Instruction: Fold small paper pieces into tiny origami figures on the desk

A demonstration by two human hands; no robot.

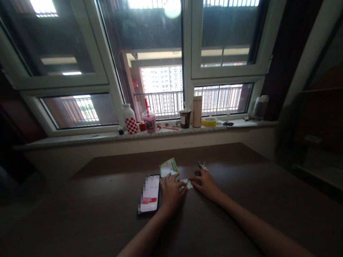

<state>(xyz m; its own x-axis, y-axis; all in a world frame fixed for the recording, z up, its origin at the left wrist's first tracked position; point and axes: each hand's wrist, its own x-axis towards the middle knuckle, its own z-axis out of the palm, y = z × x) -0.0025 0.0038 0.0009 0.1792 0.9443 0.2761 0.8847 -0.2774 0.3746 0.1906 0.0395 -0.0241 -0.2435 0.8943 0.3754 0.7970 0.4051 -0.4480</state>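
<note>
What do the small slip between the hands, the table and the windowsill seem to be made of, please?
The slip looks like paper or thin card, being flat and pale with some green; its finish is unclear. The table seems wood or laminate, satin, with a soft sheen. The windowsill looks like stone, perhaps polished, from its speckled edge.
</note>
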